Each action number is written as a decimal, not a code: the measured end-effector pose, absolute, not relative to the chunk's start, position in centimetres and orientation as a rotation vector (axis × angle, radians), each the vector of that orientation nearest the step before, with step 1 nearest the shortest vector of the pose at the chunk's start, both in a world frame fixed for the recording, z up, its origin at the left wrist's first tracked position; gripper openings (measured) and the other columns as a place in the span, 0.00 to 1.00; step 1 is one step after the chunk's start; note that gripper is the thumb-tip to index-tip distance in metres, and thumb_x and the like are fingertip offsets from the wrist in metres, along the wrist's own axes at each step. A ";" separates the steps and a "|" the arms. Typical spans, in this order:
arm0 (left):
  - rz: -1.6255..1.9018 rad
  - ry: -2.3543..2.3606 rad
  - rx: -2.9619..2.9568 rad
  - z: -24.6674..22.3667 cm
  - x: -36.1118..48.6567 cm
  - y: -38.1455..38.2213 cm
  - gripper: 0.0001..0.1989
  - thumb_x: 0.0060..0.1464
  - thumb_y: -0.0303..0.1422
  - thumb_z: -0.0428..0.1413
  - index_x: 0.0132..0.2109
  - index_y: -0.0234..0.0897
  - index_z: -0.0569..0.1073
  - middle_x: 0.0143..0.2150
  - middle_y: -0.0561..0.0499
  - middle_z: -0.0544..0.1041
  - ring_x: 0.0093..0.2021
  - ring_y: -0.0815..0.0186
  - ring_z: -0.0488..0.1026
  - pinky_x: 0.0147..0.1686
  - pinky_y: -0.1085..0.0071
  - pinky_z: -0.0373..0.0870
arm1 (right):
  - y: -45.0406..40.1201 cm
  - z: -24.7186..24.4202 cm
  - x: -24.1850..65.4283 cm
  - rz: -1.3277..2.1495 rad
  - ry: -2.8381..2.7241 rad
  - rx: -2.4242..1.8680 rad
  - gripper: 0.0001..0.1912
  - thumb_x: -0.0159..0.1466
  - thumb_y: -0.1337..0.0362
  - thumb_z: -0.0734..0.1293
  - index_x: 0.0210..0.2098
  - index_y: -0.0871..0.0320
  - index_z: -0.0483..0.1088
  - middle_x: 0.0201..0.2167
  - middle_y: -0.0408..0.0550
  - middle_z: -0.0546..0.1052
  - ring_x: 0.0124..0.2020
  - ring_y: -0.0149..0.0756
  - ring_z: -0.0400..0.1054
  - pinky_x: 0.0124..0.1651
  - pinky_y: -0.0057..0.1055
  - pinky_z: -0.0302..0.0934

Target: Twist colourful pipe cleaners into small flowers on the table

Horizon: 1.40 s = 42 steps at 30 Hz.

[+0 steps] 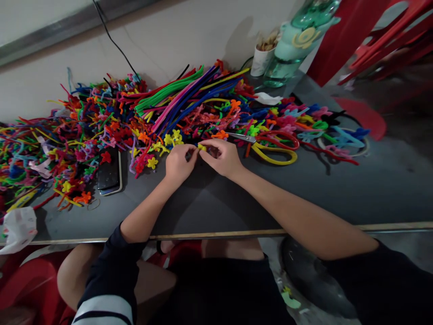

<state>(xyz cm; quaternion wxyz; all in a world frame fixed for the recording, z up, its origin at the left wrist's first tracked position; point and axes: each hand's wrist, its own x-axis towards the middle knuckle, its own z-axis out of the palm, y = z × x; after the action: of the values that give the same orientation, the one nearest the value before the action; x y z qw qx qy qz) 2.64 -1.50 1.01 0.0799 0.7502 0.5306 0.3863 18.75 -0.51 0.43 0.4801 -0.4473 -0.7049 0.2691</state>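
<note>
shows a yellow piece (202, 147) being worked at the near edge of a heap (81, 126), between both hands and over the table (203, 203). at right hand (226, 158): fingers clamped on the piece, thumb against forefinger. at left hand (177, 164): thumb and forefinger brought close at the tips, just beside the piece; cannot tell, at this size, of any grip on it.

judged unfinished: the yellow piece, mostly hidden by fingers, with shape not readable. judged done: yellow flowers (168, 139) lying just beyond left hand, a red flower (106, 157) overlapping the far end of a phone (110, 174), and many small shapes in mixed colours throughout the heap. judged left: straight stems (169, 93), bundled on top of the heap and seemingly unworked, enough to suggest much material unused. cannot give a count of finished against unfinished, owing to the tangle.

also shown: scissors (243, 137) lying just beyond and to the right of right hand, out of either grasp; a cup (261, 62) and a bottle (284, 67) standing near the wall (203, 31), well apart from the hands.
</note>
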 end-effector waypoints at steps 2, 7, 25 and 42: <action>1.164 1.595 2.469 1.4 2.4 -1.7 0.06 0.59 0.31 0.54 0.36 0.37 0.76 0.33 0.47 0.78 0.37 0.64 0.72 0.37 0.69 0.67 | -0.6 0.5 18.8 0.649 -1.774 -1.042 0.15 0.57 0.59 0.67 0.41 0.59 0.77 0.29 0.48 0.78 0.24 0.32 0.66 0.30 0.32 0.64; 1.104 1.587 2.848 2.0 2.1 -2.2 0.13 0.64 0.33 0.50 0.36 0.36 0.76 0.32 0.47 0.78 0.35 0.65 0.72 0.33 0.69 0.64 | -0.7 0.3 18.5 0.635 -1.775 -1.067 0.12 0.58 0.61 0.66 0.39 0.58 0.77 0.29 0.47 0.80 0.25 0.33 0.71 0.33 0.31 0.66; 1.127 1.751 1.925 2.2 4.2 -3.1 0.06 0.54 0.32 0.57 0.33 0.37 0.78 0.30 0.50 0.79 0.29 0.68 0.70 0.31 0.71 0.64 | -0.1 -0.4 18.2 0.830 -1.541 -1.100 0.05 0.56 0.64 0.69 0.29 0.58 0.76 0.28 0.47 0.81 0.28 0.35 0.74 0.35 0.34 0.69; 1.140 1.164 1.428 0.4 3.1 -0.9 0.07 0.56 0.33 0.58 0.31 0.36 0.73 0.27 0.54 0.72 0.28 0.73 0.66 0.32 0.75 0.65 | 0.3 -0.3 18.6 1.001 -1.520 -1.062 0.09 0.55 0.60 0.68 0.32 0.58 0.76 0.27 0.47 0.79 0.25 0.34 0.73 0.33 0.34 0.69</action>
<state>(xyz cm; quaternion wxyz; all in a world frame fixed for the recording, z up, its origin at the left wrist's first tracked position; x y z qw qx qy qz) 3.12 -0.89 0.36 0.4685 0.5822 0.4747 0.4650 18.61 0.28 -0.32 0.4945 -0.4382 -0.6268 0.4130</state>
